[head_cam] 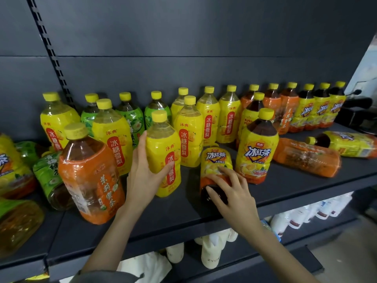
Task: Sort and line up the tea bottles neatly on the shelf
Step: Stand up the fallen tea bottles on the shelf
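Two bottles in my fingers, centre of the head view.
My right hand [234, 197] curls its fingers over the lying bottle [216, 160] near the shelf [285, 190] edge. If I slip, it could roll off. My left hand [142, 176] grips the upright yellow bottle [163, 146] and could knock the tilted orange bottle [89, 176]. The labels read 冰红茶, 沐典 冰糖雪梨 and 茉莉蜜茶.

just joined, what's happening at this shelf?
A person is sorting tea bottles on a dark shelf. The left hand holds an upright yellow pear-drink bottle. The right hand grips an iced black tea bottle lying on its side. The back row stands mostly grouped by label, but an orange bottle and a green bottle lie flat.
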Tool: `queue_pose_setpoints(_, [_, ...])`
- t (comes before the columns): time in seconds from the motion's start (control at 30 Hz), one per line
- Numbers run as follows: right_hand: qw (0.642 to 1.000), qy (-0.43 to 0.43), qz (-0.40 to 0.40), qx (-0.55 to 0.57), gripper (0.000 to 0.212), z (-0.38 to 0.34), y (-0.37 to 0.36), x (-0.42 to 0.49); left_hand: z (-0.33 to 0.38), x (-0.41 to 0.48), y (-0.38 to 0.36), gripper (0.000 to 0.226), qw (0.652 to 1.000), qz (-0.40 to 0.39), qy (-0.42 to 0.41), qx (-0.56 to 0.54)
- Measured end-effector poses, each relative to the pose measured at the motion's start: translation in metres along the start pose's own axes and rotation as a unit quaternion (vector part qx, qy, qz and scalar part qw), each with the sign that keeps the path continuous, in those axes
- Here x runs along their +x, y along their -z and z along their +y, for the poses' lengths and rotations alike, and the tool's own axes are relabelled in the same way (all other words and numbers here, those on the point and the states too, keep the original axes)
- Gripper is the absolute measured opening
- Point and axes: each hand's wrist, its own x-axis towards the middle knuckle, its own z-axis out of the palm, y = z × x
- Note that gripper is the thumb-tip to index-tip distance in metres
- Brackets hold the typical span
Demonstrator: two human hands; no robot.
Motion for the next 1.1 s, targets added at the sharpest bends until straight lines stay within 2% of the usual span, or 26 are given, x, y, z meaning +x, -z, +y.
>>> queue_pose_setpoints(0.13, [0.999, -0.007, -0.008, 0.034, 0.044, -0.008, 0.008, -0.015, -0.008, 0.007, 0.002, 0.100, 1.000, 0.008, 0.012, -0.007])
queue_pose_setpoints(0.27, [0.990, -0.064, -0.069, 0.107, 0.034, -0.006, 0.022, 0.010, -0.010, 0.008, 0.002, 0.100, 1.000, 0.007, 0.018, 0.000])
queue_pose_setpoints(0.33, [0.980, -0.113, -0.124, 0.106, 0.045, -0.002, 0.028, 0.035, -0.010, 0.007, 0.003, 0.100, 1.000, 0.005, 0.015, 0.006])
queue_pose_setpoints(0.47, [0.949, -0.192, -0.249, 0.018, 0.073, -0.010, 0.029, 0.076, -0.009, 0.007, 0.003, 0.099, 1.000, 0.002, 0.019, 0.010])
queue_pose_setpoints(0.57, [0.921, -0.209, -0.321, -0.073, 0.090, -0.025, 0.026, 0.091, -0.008, 0.006, 0.004, 0.100, 1.000, 0.000, 0.020, 0.009])
queue_pose_setpoints(0.67, [0.900, -0.226, -0.356, -0.113, 0.096, -0.035, 0.023, 0.101, -0.006, 0.006, 0.004, 0.099, 1.000, 0.000, 0.020, 0.011])
queue_pose_setpoints(0.8, [0.901, -0.234, -0.350, -0.105, 0.089, -0.034, 0.020, 0.105, -0.007, 0.005, 0.004, 0.098, 1.000, -0.002, 0.018, 0.006])
queue_pose_setpoints(1.1, [0.958, -0.203, -0.202, 0.019, 0.077, -0.010, 0.013, 0.089, -0.011, 0.007, 0.006, 0.101, 1.000, -0.003, 0.017, 0.015])
